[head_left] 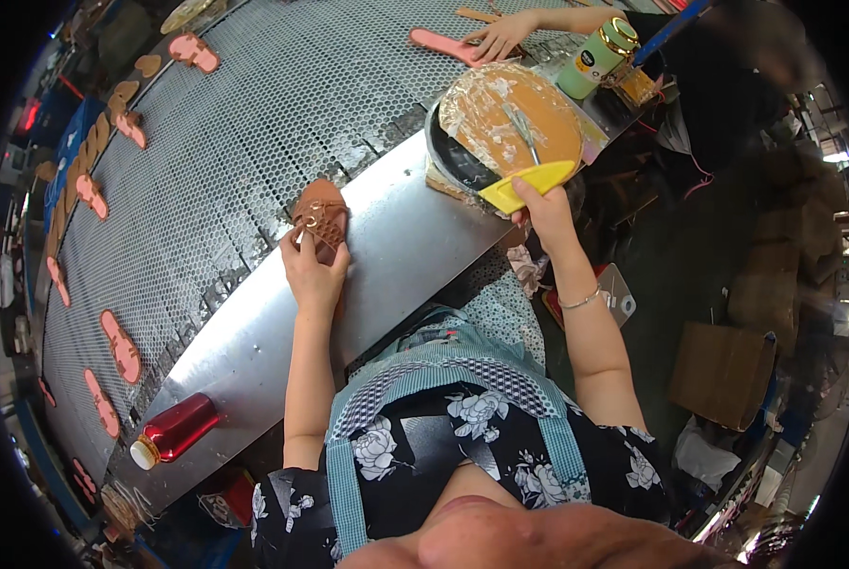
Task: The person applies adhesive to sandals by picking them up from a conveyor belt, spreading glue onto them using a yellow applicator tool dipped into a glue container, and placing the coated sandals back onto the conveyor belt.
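Clamping with the left grip [313,277] on a brown sandal [321,211], bringing fingers over the buckled strap and pressing the thumb along the right side. Pointing the sandal's toe away from the body, just beyond the fingertips, and hiding part of the rear beneath the hand. Placing the sandal at the border between a silver metal desk [415,228] and a grey perforated belt [254,95]; not revealing whether touching either surface.

Pinching with the right grip [546,213], thumb and fingers together, on the near edge of a yellow boat-shaped piece [550,175], well apart from the sandal. Holding the yellow piece across the near side of a round pan [453,156], overlapping the rim. Showing in the pan a tan, flake-crusted mass [548,109], bearing a slender metal tool [517,123] near the yellow piece.

Wearing a bracelet [579,300] on the right wrist.

Farther out, showing beyond the pan a green bottle [586,68] with a gold lid and, to its left, a co-worker's hand [500,38] touching a pink sole-shaped piece [439,43]. Carrying more pink pieces [121,346] on the belt, toward the left. Supporting a red bottle [183,427], lying tilted in view, at the desk's lower left.
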### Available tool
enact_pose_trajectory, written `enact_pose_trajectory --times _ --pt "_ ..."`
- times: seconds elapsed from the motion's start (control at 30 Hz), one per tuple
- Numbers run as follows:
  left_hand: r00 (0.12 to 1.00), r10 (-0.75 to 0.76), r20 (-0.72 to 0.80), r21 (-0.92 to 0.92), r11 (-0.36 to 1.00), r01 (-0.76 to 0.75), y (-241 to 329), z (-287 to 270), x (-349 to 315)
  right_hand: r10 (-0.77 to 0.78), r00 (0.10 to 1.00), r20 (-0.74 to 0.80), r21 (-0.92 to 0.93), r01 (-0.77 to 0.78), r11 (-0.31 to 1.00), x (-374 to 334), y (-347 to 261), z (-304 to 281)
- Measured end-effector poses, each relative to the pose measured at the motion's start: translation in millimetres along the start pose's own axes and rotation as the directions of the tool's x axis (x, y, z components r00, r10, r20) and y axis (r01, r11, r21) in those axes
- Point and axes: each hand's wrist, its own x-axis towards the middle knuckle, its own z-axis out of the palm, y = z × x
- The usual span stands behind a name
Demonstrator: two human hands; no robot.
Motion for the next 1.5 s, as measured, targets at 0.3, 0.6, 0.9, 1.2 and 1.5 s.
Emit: enact_pose_trajectory --times 0.3,0.6,0.9,1.2,1.5 --pt "0.729 -0.075 0.680 -0.695 -0.381 0.609 49.9 -32.1 1.7 -0.274 0.946 0.174 0.353 0.199 0.914 -59.8 -21.5 67.7" --pt "0.634 0.080 0.770 -0.531 -0.470 0.705 84.5 -40.3 -14.7 -0.611 0.772 0.177 0.195 0.581 0.790 -56.1 -37.2 91.0" --pt "0.644 0.060 0.763 -0.571 -0.404 0.714 87.0 -31.5 -18.6 -0.723 0.648 0.240 0.052 0.735 0.676 -55.0 -30.3 89.7" --pt "0.641 0.011 0.768 -0.541 -0.524 0.657 88.0 -16.9 -16.7 -0.802 0.442 0.401 0.021 0.871 0.491 -50.2 -32.1 90.7" --pt "0.704 -0.165 0.691 -0.703 -0.382 0.600 107.9 -4.1 -6.6 -0.846 0.360 0.393 -0.026 0.924 0.382 -40.7 -19.5 84.8"
